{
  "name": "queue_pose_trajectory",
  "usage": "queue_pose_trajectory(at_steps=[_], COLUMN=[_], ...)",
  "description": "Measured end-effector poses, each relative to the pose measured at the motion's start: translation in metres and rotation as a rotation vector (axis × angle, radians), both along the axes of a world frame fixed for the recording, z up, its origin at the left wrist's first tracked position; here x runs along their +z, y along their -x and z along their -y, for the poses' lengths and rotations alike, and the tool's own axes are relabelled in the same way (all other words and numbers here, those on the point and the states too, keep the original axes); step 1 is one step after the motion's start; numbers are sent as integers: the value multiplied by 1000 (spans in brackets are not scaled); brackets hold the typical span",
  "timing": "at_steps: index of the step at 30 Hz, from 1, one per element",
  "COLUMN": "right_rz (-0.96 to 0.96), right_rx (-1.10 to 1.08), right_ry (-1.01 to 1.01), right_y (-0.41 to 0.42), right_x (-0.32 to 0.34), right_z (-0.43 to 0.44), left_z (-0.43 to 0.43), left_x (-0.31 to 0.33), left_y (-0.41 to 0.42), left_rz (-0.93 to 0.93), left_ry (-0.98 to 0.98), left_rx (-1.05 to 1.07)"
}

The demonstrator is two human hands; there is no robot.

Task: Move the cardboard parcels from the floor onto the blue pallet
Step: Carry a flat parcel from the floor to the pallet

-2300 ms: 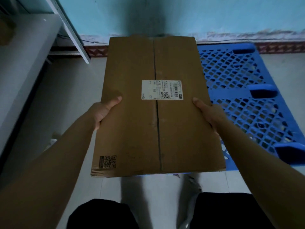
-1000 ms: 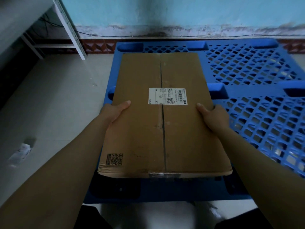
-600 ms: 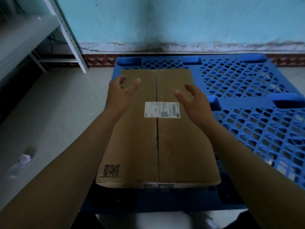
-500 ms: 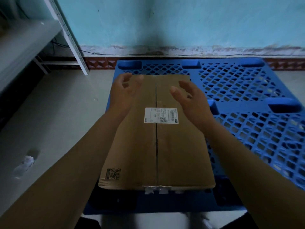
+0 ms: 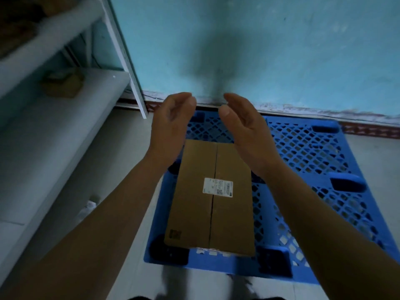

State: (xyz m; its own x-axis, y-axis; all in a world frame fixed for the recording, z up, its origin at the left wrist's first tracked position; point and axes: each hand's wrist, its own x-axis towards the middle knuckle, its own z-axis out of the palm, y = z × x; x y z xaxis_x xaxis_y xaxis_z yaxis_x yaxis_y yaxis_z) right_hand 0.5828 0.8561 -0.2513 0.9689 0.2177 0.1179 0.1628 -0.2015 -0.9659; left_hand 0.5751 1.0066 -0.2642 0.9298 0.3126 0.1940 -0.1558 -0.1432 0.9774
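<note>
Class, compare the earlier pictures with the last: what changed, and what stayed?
The left hand and right hand carried the cardboard parcel over the blue pallet, set it on its left side, then let go and rose, open. The label still faces up; the pallet stayed put.

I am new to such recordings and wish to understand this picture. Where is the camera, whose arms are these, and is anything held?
There is no machine here. A person wears one wide-angle camera on the head; it looks forward and down, so the arms are that person's own. The left hand and right hand are raised, open, palms facing each other, holding nothing. Below them a cardboard parcel with a white label lies flat on the blue pallet, which rests on the floor near a turquoise wall. A shelf stands at the left.
</note>
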Motion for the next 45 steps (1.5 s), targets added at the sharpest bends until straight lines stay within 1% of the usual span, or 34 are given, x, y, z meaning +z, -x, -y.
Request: queue_pose_trajectory(at_steps=[4, 8, 12, 16, 19, 22, 29, 34, 37, 42, 45], right_rz=[39, 95, 163, 189, 200, 236, 149, 118, 108, 61, 13], right_rx=[69, 139, 267, 497, 666, 791, 1113, 1291, 1438, 1693, 1842], right_ry=[-54, -126, -188, -274, -299, -306, -394, -421, -403, -381, -382], right_y=[11, 28, 46, 70, 86, 106, 188, 273, 334, 441, 500], right_x=[98, 176, 225, 259, 277, 292, 311, 314, 312, 311, 315], right_z=[-28, -52, -61, -56, -44, -35, -49, -55, -47, -11, 20], left_z=[-18, -35, -34, -18, 2, 26, 59, 90, 119, 186, 233], left_x=[99, 178, 234, 273, 290, 300, 313, 318, 314, 309, 314], left_y=[23, 54, 93, 137, 166, 198, 305, 397, 456, 555, 605], left_rz=[72, 163, 238, 335, 416, 465, 454, 482, 487, 412, 426], left_ry=[18, -17, -51, -102, -98, -94, -200, -269, -296, -375, -404], left_rx=[60, 155, 255, 391, 511, 634, 939, 1172, 1327, 1558, 1664])
